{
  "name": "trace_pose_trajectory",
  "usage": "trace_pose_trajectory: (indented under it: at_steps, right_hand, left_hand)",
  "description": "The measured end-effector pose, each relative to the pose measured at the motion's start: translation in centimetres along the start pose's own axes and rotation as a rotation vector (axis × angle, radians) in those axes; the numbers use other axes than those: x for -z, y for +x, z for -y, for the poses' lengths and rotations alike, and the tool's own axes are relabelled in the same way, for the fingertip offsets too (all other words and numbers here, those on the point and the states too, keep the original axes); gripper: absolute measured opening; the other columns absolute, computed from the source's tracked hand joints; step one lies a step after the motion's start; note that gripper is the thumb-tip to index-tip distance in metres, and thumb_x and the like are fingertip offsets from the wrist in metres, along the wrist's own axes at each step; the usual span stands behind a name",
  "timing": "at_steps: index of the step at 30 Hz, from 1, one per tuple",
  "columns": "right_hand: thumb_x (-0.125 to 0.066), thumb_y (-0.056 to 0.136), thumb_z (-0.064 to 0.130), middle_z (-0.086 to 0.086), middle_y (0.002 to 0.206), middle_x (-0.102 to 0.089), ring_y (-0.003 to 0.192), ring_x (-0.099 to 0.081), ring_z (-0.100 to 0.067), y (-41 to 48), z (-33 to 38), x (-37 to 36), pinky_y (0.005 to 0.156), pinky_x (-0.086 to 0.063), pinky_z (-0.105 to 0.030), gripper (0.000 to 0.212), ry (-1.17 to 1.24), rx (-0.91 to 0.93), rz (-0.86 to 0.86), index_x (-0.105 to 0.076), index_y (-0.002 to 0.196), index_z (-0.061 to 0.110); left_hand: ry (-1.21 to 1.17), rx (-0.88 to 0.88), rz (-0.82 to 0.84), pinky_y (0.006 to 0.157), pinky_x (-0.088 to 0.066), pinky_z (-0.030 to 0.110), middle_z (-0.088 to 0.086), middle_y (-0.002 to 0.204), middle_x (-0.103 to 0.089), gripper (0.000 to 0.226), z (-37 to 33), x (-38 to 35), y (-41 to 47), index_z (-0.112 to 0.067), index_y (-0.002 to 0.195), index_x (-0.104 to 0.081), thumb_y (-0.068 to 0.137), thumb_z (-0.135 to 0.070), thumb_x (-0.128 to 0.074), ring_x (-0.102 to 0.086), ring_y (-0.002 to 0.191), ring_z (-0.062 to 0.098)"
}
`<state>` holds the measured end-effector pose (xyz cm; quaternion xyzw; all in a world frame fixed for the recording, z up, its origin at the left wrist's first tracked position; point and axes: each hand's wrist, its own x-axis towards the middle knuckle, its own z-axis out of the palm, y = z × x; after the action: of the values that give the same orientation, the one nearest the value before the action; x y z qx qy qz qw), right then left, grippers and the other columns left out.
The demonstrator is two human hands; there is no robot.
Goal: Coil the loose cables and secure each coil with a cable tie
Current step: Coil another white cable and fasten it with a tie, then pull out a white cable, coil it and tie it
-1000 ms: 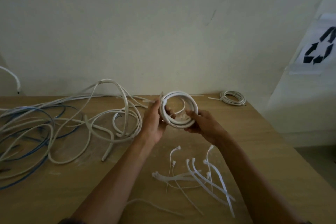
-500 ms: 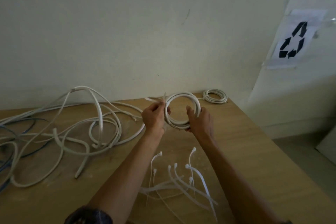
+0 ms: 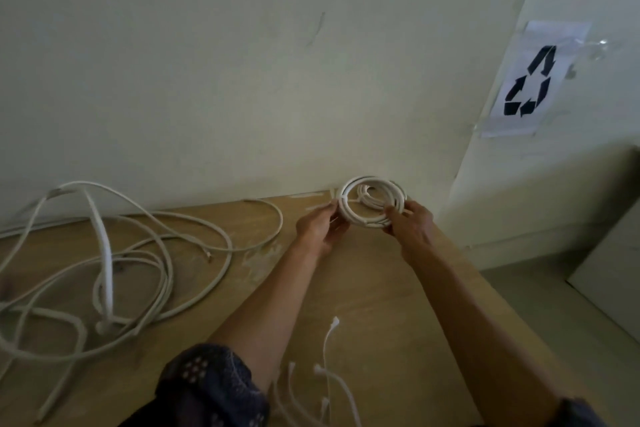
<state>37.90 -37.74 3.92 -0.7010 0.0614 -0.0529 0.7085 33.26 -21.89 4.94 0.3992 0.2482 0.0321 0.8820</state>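
Note:
Both my hands hold a white coiled cable (image 3: 360,215) above the far right corner of the wooden table (image 3: 381,288), close to the wall. My left hand (image 3: 320,225) pinches its left side, where a thin white cable tie (image 3: 317,206) sticks out to the left. My right hand (image 3: 410,224) grips the coil's right side. A smaller tied coil (image 3: 372,192) shows through the held coil's ring, lying behind it. Loose white cables (image 3: 110,270) sprawl over the left half of the table. Several spare cable ties (image 3: 325,374) lie near the front edge between my forearms.
The pale wall (image 3: 242,80) runs along the table's back edge. A recycling sign (image 3: 530,80) is taped to the side wall on the right. The table's right edge drops to a grey floor (image 3: 536,288).
Both hands have carried the coil away from me and to the right, toward the back corner and the smaller coil. The view has swung right, so the blue cables have left the frame.

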Motion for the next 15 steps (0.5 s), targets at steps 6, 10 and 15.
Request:
trace_pose_trajectory:
  at_steps: [6, 10, 15]
  right_hand:
    - [-0.075, 0.089, 0.022, -0.018, 0.1, -0.071, 0.07, -0.071, -0.024, 7.0, 0.8, 1.6, 0.065, -0.062, -0.037, 0.034, -0.258, 0.08, -0.147, -0.067, 0.12, 0.012]
    - [-0.07, 0.09, 0.032, -0.019, 0.092, -0.073, 0.098, -0.065, -0.036, 9.0, -0.6, 2.1, 0.079, -0.048, -0.035, 0.024, -0.526, 0.115, -0.091, -0.075, 0.093, 0.008]
    - [-0.059, 0.098, 0.034, -0.022, 0.094, -0.071, 0.099, -0.064, -0.038, 9.1, -0.9, 1.8, 0.082, -0.047, -0.039, 0.032, -0.58, 0.173, -0.046, -0.07, 0.093, 0.004]
  left_hand:
    - [0.254, -0.059, 0.152, 0.055, -0.057, 0.022, 0.007, 0.088, -0.069, 0.019, 1.0, -3.6, 3.5, -0.01, 0.116, -0.069, 0.097, -0.009, -0.066, -0.064, 0.066, 0.014]
    - [0.504, -0.147, 0.188, 0.056, -0.059, 0.024, 0.011, 0.086, -0.066, 0.016, 1.7, -2.3, 4.7, -0.01, 0.111, -0.063, 0.097, -0.002, -0.064, -0.065, 0.062, 0.015]
    - [0.818, -0.304, 0.239, 0.083, -0.062, 0.044, 0.017, 0.099, -0.072, 0.031, 2.3, -1.0, 4.8, 0.001, 0.123, -0.064, 0.093, -0.007, -0.071, -0.071, 0.082, 0.026]
